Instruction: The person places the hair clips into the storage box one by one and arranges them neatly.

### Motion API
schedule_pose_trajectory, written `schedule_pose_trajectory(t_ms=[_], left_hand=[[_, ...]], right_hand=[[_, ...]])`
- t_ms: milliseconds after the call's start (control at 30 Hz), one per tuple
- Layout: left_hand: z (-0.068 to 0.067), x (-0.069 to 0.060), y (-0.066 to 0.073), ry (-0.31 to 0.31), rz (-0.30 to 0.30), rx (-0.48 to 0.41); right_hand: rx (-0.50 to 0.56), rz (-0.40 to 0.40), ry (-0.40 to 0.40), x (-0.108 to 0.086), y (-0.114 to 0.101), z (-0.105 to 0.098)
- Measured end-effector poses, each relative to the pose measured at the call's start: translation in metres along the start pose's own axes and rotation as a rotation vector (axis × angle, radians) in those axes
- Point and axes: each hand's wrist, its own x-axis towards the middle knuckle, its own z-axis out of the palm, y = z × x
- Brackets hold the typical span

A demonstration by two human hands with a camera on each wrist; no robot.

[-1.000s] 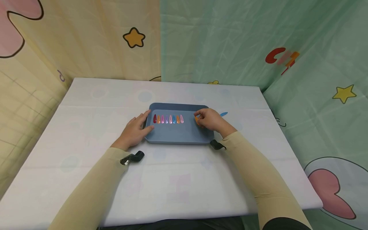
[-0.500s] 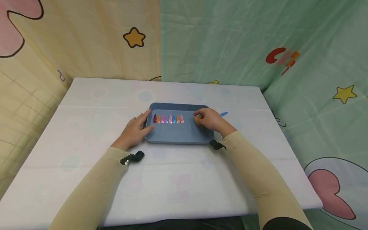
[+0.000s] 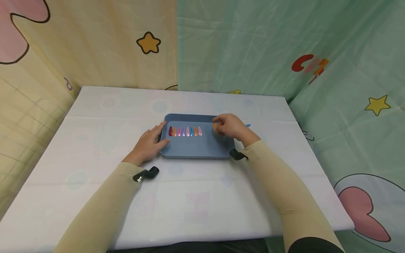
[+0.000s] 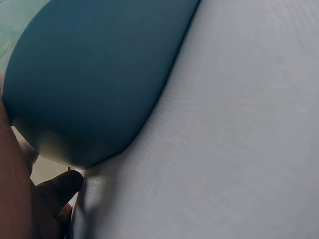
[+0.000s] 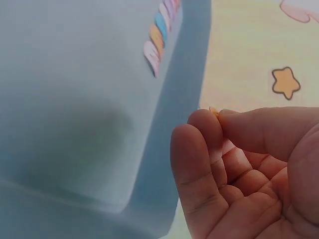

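A blue-grey tray (image 3: pixel 193 149) lies on the table, with a row of several snap hair clips (image 3: pixel 187 131) in red, orange, pink, purple and blue along its left half. My left hand (image 3: pixel 146 144) rests at the tray's left end, fingers spread, the thumb over the rim. Above the tray's right part, my right hand (image 3: pixel 232 127) pinches an orange hair clip (image 3: pixel 214 125) between thumb and fingertips. Only a sliver of this orange clip (image 5: pixel 214 111) shows in the right wrist view. The left wrist view has the tray's dark underside or wall (image 4: pixel 99 74) beside the fingers.
Beyond my right hand, a blue pointed thing (image 3: pixel 248 125) pokes out, mostly hidden; its kind is unclear. A pale patterned cloth covers the table (image 3: pixel 196 203). Printed curtains (image 3: pixel 237 45) hang behind and at both sides.
My right hand has risen slightly and moved a little toward the tray's far side with the orange clip, hiding more of the blue thing. The left hand has stayed in place.
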Motion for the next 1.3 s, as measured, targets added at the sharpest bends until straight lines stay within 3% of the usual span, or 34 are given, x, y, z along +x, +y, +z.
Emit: schedule_pose_trajectory(t_ms=[433, 633, 1300], left_hand=[[-0.001, 0.001, 0.0, -0.022, -0.002, -0.006], [-0.001, 0.002, -0.001, -0.031, -0.013, -0.009], [-0.004, 0.001, 0.002, -0.062, -0.042, -0.014]], right_hand=[[0.091, 0.015, -0.002, 0.016, -0.012, 0.001], [0.143, 0.063, -0.04, 0.026, -0.016, 0.007], [0.079, 0.222, -0.081, 0.056, -0.016, 0.033]])
